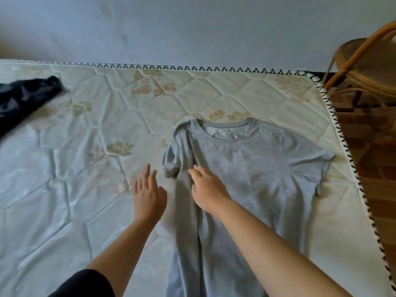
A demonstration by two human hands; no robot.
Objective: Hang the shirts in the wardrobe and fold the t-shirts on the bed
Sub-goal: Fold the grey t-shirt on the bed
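my right hand (206, 190) lies open on the t-shirt (252, 168), left hand (149, 195) open beside it; i should smooth the folded side flat.

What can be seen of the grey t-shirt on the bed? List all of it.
The grey t-shirt is a soft, heathered knit with a ribbed round collar and short sleeves. It lies flat on the quilted floral mattress, collar toward the wall, near the mattress's right edge. Its left side and sleeve are folded inward over the body; the right sleeve is spread out. The lower hem runs out of view. The right hand rests on the folded edge; the left hand is open just beside it, over the mattress.
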